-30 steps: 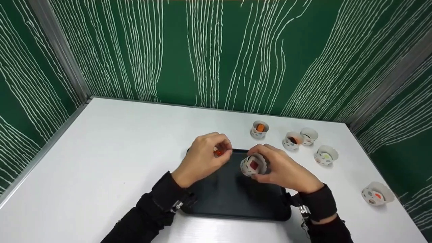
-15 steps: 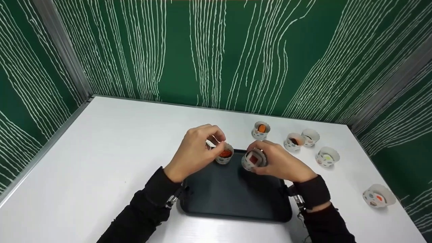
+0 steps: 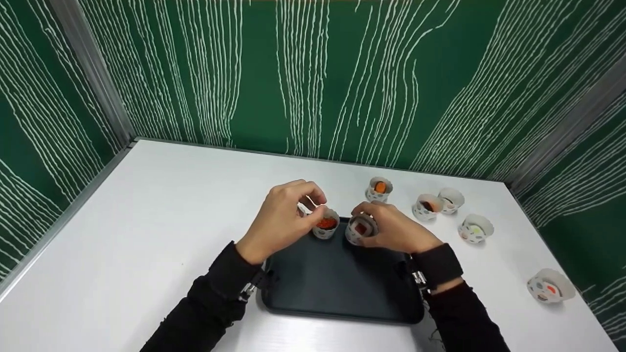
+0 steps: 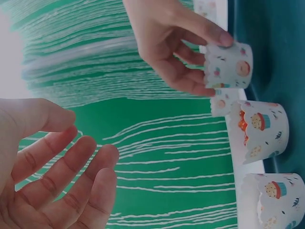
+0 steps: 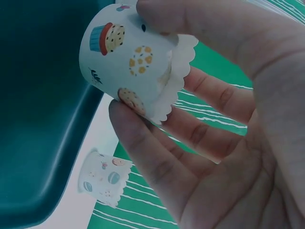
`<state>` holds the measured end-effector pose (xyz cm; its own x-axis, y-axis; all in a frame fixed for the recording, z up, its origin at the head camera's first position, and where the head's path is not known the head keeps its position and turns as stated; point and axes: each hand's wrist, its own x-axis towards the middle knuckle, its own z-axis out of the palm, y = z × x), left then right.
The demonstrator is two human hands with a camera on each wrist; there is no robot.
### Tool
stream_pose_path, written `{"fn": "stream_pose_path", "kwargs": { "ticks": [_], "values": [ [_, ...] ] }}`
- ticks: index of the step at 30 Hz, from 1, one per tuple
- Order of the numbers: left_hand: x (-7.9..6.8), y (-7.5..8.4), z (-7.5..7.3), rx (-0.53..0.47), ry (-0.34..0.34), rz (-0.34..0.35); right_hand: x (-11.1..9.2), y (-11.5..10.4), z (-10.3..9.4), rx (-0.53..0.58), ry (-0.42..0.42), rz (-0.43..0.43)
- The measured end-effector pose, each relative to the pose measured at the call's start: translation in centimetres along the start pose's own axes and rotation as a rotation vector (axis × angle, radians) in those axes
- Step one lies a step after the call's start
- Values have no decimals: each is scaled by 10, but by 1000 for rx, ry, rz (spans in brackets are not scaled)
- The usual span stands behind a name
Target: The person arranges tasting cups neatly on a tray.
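Observation:
My right hand (image 3: 398, 227) grips a paper baking cup (image 5: 128, 57) printed with cupcakes, its thumb on one side and fingers on the other. Inside this cup a dark red block lies on white (image 3: 361, 229). It is close over the back of the black tray (image 3: 342, 283). Left of it, a matching cup with orange-red beads, like roe (image 3: 326, 224), stands on the tray. My left hand (image 3: 283, 217) hovers beside that one, holding nothing, its fingers loosely bent. Another cup (image 4: 281, 200) stands farther left, mostly hidden behind the left hand in the head view.
Several more printed cups stand on the white table (image 3: 171, 205) beyond the tray: one with an orange piece (image 3: 380, 188), one with a dark filling (image 3: 428, 207), one with a pale green piece (image 3: 475, 228). Another (image 3: 550, 286) is near the right edge. Green panels (image 3: 264, 73) rise behind.
My left hand has drawn away leftward, leaving the cup of orange-red beads in plain sight on the tray. My right hand has brought its cup slightly left and down toward the tray.

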<state>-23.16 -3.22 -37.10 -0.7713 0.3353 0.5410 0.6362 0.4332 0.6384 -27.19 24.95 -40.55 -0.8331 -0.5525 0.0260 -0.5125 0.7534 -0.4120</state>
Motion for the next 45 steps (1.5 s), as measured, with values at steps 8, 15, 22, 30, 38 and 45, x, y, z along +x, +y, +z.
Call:
{"fn": "stream_pose_path", "kwargs": {
  "ticks": [8, 15, 22, 30, 38, 45],
  "values": [
    [0, 0, 0, -1, -8, 2, 8, 2, 4, 3, -21, -12],
    [0, -2, 0, 5, -16, -5, 12, 3, 6, -23, -20, -20],
    [1, -3, 1, 1, -11, -7, 14, 5, 6, -20, -36, -4],
    [1, -4, 1, 3, -15, -13, 17, 6, 7, -28, -39, -4],
    [0, -2, 1, 3, -12, -7, 16, 6, 8, -30, -38, -11],
    [0, -5, 2, 8, -31, -12, 16, 7, 8, -32, -44, -9]
  ]
}}
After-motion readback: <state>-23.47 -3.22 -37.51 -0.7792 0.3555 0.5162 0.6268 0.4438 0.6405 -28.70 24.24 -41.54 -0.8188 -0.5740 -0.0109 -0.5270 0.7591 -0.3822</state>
